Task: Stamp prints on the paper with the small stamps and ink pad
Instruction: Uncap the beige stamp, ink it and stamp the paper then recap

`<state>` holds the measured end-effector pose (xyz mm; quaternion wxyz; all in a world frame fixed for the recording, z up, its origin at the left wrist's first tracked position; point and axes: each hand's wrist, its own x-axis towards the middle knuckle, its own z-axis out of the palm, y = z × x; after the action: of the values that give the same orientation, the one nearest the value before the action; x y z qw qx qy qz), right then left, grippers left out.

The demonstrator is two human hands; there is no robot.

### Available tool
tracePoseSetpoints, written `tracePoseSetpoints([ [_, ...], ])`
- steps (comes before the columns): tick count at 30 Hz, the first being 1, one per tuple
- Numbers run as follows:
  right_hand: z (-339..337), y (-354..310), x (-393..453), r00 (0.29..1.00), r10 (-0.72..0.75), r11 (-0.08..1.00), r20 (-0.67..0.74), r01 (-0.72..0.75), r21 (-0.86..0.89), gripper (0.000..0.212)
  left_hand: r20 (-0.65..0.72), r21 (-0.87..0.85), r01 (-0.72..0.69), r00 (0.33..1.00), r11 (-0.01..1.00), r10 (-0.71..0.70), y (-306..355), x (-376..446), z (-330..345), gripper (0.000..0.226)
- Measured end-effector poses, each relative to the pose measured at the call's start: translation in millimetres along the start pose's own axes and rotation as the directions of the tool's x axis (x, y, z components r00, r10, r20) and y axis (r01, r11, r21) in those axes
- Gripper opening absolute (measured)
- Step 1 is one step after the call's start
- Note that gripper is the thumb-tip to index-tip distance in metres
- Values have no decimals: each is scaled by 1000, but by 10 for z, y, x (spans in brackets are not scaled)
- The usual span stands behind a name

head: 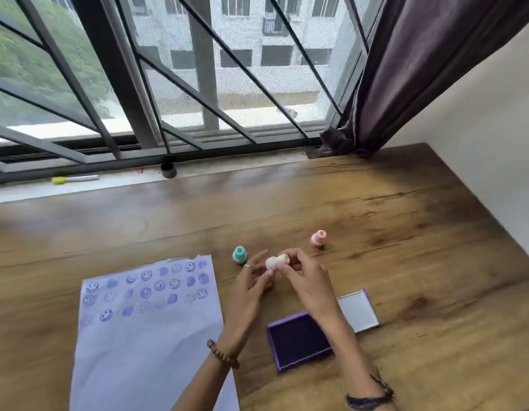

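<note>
1. While held aloft at centre frame, white stamp [276,262]: gripped between both hands above the table [405,232], long axis roughly level, running left to right, right end tipped slightly up.
2. Left hand [251,287]: fingertips closed narrowly on the stamp's left end, thumb under; ring on one finger, bead bracelet at the wrist.
3. Right hand [306,281]: fingers curled tight around the stamp's right end; dark band at the wrist.
4. Ink pad [298,342]: one, open, dark purple, lower centre-right, directly below and toward the viewer from the stamp, lying under the right forearm. Nearer the right hand; judged the likely next stop, needing the stamp turned face down first. Which end carries the face: cannot tell.
5. Lid [358,310]: one, pale, just right of the pad, touching its corner or nearly so.
6. Paper [144,336]: one sheet, lower left, left of both hands. Upper part carries rows of purple prints, smiley faces and solid blobs, roughly thirty; exact count uncertain through blur. Lower part blank.
7. Stamps, counted: three. White in hand; teal stamp [239,255] upright just left of the left fingertips; pink stamp [318,239] upright, up and right of the hands, apart from them.
</note>
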<state>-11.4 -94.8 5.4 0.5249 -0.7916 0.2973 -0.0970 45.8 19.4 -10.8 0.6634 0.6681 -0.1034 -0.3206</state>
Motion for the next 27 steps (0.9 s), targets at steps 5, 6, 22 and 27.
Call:
tracePoseSetpoints([
  [5, 3, -7, -440, 998, 52, 987, -25, -48, 152, 13, 112, 42, -91, 990, 995, 86, 39, -288, -65, 19],
  [6, 30, -8, -519, 996, 70, 981, -46, -61, 183, 18, 109, 66, -103, 989, 993, 96, 31, -357, -61, 19],
  [22, -10, 160, -1206, 948, 289, 927, -130, -244, 286, 13, 262, 791, -372, 923, 485, 281, -306, -765, -377, 53],
  [27, 104, 120, -1377, 979, -22, 954, -201, -39, -296, 9, 312, 852, -375, 924, 365, 221, -417, -780, -337, 75],
])
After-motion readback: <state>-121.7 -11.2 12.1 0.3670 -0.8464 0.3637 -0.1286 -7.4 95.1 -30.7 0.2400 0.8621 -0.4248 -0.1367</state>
